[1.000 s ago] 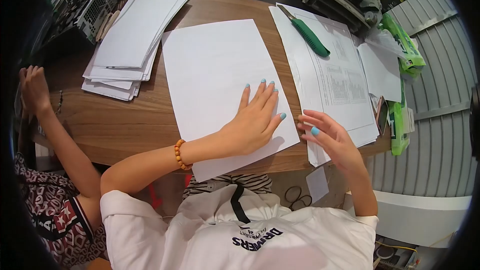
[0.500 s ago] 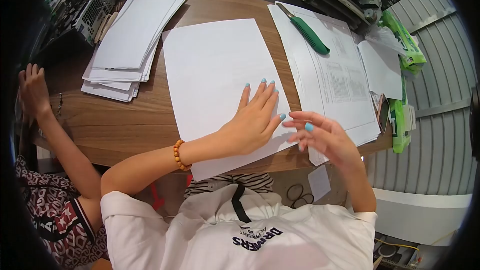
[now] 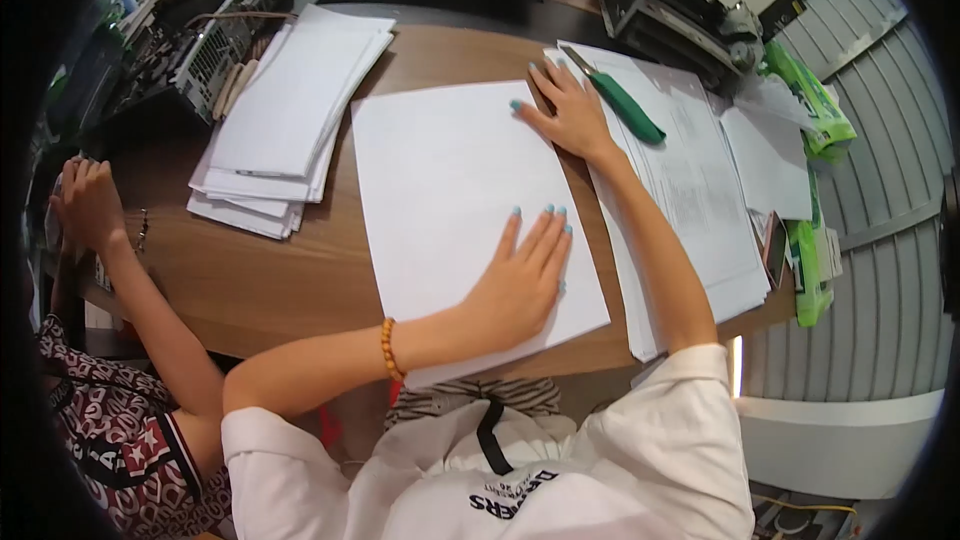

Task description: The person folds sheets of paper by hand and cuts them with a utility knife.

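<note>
White and blank on its visible face, a large sheet of paper (image 3: 440,190) lies on the table (image 3: 260,295), directly before the seated person. Dark lettering on that person's white shirt (image 3: 640,450), nearer than the sheet, seems to end in "ERS". Printed papers (image 3: 690,230) right of the sheet carry lines too small to read. The two hands are apart: the left hand (image 3: 520,290) rests flat on the sheet's lower right part, while the right hand (image 3: 568,110) spreads its fingers at its upper right corner, beside a green-handled cutter (image 3: 630,108); whether it presses down, I cannot tell. Brown wood grain shows around the sheet. Left of it sit a paper stack (image 3: 280,120) and another person's hand (image 3: 92,202); far right stands a ribbed metal wall (image 3: 890,160). Its bottom edge reaches the table's near edge; bare wood is widest to its lower left, narrow along its right.
</note>
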`<state>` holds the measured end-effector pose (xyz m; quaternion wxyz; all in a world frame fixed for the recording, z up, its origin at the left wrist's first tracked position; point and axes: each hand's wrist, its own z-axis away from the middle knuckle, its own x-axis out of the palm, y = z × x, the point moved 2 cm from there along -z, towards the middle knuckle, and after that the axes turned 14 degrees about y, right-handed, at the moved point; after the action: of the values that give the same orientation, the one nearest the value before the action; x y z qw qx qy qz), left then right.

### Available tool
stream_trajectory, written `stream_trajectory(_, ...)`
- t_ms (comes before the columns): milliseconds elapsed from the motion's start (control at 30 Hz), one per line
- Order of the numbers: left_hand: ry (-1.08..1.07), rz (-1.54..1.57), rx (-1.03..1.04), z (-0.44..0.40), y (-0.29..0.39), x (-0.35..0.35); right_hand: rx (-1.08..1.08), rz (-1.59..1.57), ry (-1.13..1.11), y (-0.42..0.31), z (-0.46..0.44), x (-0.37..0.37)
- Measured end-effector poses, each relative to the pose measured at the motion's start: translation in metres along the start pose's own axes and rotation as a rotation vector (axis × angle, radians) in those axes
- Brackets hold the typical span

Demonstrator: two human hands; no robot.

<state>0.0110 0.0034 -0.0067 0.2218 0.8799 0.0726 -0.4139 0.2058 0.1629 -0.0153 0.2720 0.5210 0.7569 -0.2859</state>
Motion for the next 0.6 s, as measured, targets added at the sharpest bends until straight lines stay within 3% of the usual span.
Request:
stream_trajectory(100,0.033,-0.027,0.045,-0.001,0.002,0.0,0.141,-0.057,-0.114,-0.006,0.003,-0.009)
stream_trajectory(233,0.009,-0.034,0.051,-0.002,0.002,-0.002,0.155,-0.092,-0.15,-0.006,0.003,-0.01)
stream_trajectory(300,-0.034,-0.012,0.031,-0.002,0.002,-0.003,0.226,-0.346,-0.132,-0.005,0.003,-0.008)
stream_trajectory(433,-0.049,0.002,0.027,-0.003,0.002,-0.004,0.266,-0.524,-0.107,-0.01,-0.001,-0.019)
stream_trajectory(500,-0.047,0.005,0.025,-0.002,0.002,-0.003,0.575,-0.931,-0.224,-0.019,-0.001,-0.027)
stream_trajectory(600,-0.048,0.014,0.026,-0.001,0.001,-0.003,0.601,-1.139,-0.151,-0.032,-0.006,-0.045)
